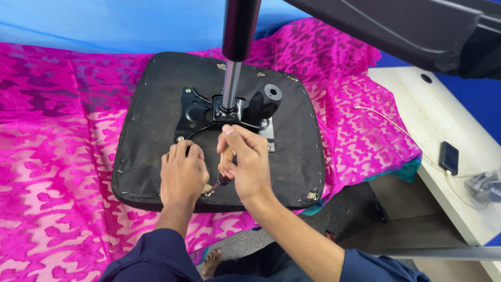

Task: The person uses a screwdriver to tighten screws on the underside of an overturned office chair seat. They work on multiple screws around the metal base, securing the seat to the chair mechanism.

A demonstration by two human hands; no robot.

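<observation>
Screwdriver [225, 166] in right hand [249, 164] (fisted)

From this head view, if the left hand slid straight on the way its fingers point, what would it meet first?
Probably the black metal mounting plate: the left hand lies flat on the upturned seat base, fingers pointing toward the plate's near edge. Depth is unclear.

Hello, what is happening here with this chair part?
A person works on an upturned black chair seat lying on a pink patterned cloth. The right hand grips a wooden-handled screwdriver, its tip at the seat's near edge. The left hand presses flat on the seat beside it. A black metal mounting plate with a grey gas-lift column sits at the seat's centre.
</observation>
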